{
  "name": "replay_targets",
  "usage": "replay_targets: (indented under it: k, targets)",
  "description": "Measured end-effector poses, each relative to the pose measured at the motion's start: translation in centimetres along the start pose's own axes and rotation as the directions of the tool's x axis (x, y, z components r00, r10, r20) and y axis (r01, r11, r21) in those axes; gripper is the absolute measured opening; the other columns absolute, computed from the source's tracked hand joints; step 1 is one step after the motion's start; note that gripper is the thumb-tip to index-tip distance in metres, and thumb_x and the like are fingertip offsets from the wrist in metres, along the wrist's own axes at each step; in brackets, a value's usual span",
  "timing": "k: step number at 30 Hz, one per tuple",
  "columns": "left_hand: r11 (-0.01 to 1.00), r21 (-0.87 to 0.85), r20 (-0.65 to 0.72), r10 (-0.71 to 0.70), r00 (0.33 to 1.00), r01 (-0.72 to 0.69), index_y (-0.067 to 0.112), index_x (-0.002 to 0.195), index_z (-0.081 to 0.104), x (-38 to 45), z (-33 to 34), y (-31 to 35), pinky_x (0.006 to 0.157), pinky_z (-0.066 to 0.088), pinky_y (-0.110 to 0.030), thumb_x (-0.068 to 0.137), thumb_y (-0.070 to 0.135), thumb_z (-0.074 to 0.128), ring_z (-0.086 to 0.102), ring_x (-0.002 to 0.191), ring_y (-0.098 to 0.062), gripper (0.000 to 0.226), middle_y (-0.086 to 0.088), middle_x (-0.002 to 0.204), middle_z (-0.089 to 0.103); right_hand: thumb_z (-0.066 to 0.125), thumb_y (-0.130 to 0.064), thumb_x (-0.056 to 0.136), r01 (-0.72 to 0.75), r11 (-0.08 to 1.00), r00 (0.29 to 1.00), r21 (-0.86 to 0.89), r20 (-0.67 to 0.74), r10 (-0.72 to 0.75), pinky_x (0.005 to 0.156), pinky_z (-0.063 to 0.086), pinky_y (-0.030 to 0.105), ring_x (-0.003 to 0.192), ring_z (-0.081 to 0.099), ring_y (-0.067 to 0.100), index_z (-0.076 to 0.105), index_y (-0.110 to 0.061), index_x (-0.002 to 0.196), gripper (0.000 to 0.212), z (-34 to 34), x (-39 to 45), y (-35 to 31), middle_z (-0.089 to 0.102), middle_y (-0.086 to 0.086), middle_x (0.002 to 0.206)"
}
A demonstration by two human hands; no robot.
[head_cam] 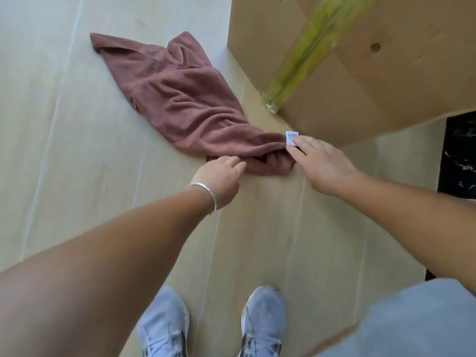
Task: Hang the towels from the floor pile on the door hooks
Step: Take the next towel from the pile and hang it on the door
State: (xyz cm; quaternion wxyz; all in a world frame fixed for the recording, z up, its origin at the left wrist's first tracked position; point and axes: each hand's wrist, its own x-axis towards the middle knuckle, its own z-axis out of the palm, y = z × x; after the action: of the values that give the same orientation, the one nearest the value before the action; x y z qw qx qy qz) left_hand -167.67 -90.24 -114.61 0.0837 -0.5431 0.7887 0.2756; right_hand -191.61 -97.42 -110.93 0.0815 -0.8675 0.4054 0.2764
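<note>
A dusty-pink towel (180, 99) lies crumpled on the pale floor, stretching from upper left down to its near end by my hands. A small white label (291, 138) sticks out at that near end. My left hand (220, 180), with a silver bangle on the wrist, has its fingertips curled at the towel's near edge. My right hand (322, 163) reaches in from the right, its fingertips touching the towel beside the label. Whether either hand has closed on the cloth I cannot tell. No door or hooks are in view.
A large cardboard box (360, 73) with yellow-green tape stands right behind the towel at upper right. A dark patterned surface (461, 153) shows at the right edge. My two light sneakers (213, 328) stand at the bottom, on pale floor covering.
</note>
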Motion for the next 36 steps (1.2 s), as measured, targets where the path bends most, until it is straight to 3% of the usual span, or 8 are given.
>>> replay_targets:
  k: [7,11,14,18,21,28,33,36]
  targets:
    - [0.987,0.159,-0.180,0.002,0.984,0.027,0.018,0.141,0.042,5.1,2.0,-1.3,0.101,0.032,-0.040,0.088,0.028,0.051,0.043,0.124,-0.030,0.055,-0.007,0.136,0.046,0.041,0.001,0.092,0.101,0.992,0.994,-0.076,0.047,-0.098,0.113,0.028,0.034,0.146,0.018,0.021,0.016,-0.013,0.153,0.067,2.2,4.0,2.1,0.011,0.008,0.161]
    - [0.975,0.214,-0.173,-0.029,0.984,0.067,0.024,0.126,0.048,5.5,1.6,-1.5,0.095,0.034,-0.039,0.087,0.017,0.046,0.052,0.105,-0.027,0.039,-0.001,0.113,0.058,0.044,0.003,0.089,0.021,0.998,0.998,-0.059,0.053,-0.018,0.090,0.045,0.041,0.127,0.040,0.033,0.018,-0.011,0.150,0.068,2.5,4.8,1.1,0.019,0.013,0.155]
    - [0.978,0.206,-0.130,-0.009,0.991,0.036,0.023,0.119,0.049,4.9,1.2,-2.1,0.089,0.040,-0.039,0.086,0.014,0.045,0.058,0.101,-0.026,0.034,0.002,0.107,0.064,0.048,0.004,0.086,-0.046,0.999,0.998,-0.021,0.052,0.047,0.073,0.046,0.042,0.106,0.051,0.035,0.021,-0.014,0.147,0.068,2.9,5.0,0.0,0.040,0.013,0.132]
    - [0.991,0.100,-0.079,-0.078,0.994,0.085,0.020,0.123,0.047,1.4,0.1,-2.9,0.060,0.036,-0.034,0.087,0.010,0.046,0.062,0.093,-0.028,0.037,-0.001,0.102,0.066,0.041,0.000,0.090,-0.065,0.997,0.997,0.052,0.038,0.063,0.073,0.045,0.042,0.101,0.057,0.036,0.026,-0.017,0.146,0.060,1.5,4.3,-1.8,0.052,0.013,0.114]
    - [0.980,0.077,-0.022,-0.184,0.983,0.185,0.019,0.118,0.048,-2.8,-2.3,-3.2,0.060,0.040,-0.034,0.089,0.013,0.047,0.064,0.093,-0.030,0.029,-0.002,0.103,0.066,0.038,-0.003,0.091,-0.047,0.999,0.999,-0.002,-0.015,0.047,0.077,0.040,0.039,0.101,0.058,0.033,0.024,-0.025,0.149,0.063,-1.1,2.6,-3.5,0.057,0.011,0.111]
    - [0.911,0.047,0.057,-0.412,0.909,0.410,0.024,0.099,0.060,-15.5,-12.3,-3.6,0.064,0.036,-0.029,0.091,0.020,0.048,0.065,0.094,-0.028,0.015,-0.004,0.101,0.068,0.032,-0.005,0.088,0.237,0.966,0.971,-0.102,-0.005,-0.239,0.066,0.022,0.037,0.081,0.053,0.029,0.027,-0.035,0.150,0.069,-11.7,-5.3,-9.0,0.054,0.007,0.090]
    - [0.845,-0.006,0.127,-0.529,0.839,0.534,0.027,0.101,0.065,-25.1,-19.4,-3.8,0.063,0.035,-0.027,0.092,0.023,0.050,0.064,0.094,-0.027,0.018,-0.003,0.100,0.068,0.045,-0.008,0.072,0.421,0.895,0.884,-0.149,-0.152,-0.442,0.056,0.028,0.033,0.054,0.051,0.026,0.070,-0.027,0.111,0.050,-21.7,-9.9,-13.3,0.052,0.005,0.063]
    - [0.814,-0.048,0.177,-0.564,0.807,0.579,0.026,0.100,0.065,-30.4,-23.0,-4.5,0.064,0.036,-0.027,0.091,0.025,0.052,0.064,0.094,-0.027,0.016,-0.003,0.100,0.068,0.067,-0.011,0.066,0.524,0.831,0.834,-0.184,-0.088,-0.545,0.053,0.031,0.029,0.052,0.053,0.024,0.069,-0.022,0.078,0.017,-27.1,-11.3,-15.5,0.052,0.001,0.060]
